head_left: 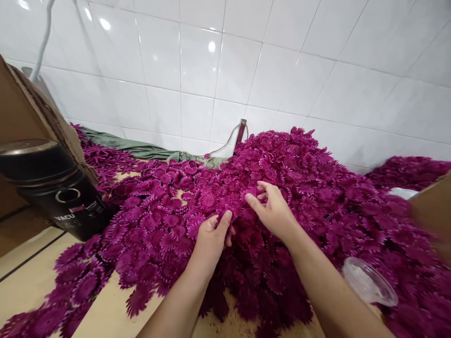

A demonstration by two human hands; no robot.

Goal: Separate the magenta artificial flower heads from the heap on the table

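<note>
My left hand (213, 234) is closed, thumb pressed toward the bent fingers, with a purple artificial flower piece (228, 204) at its fingertips. Just to the right and slightly higher, my right hand (270, 209) has its thumb and fingers curled round the edge of another purple flower piece (247, 193). That piece is partly hidden by the thumb. Both hands hover over a big heap of the same flat, fringed purple flower pieces (172, 220), which rises highest behind the right hand. The two hands are apart.
A black vacuum bottle (66, 197) stands at left beside a cardboard box (21, 103). A clear plastic tub (369, 281) lies on the heap at right, near another cardboard piece (433, 211). Green cloth (141, 145) and a dark upright bar (241, 131) stand before the white tiled wall (197, 61).
</note>
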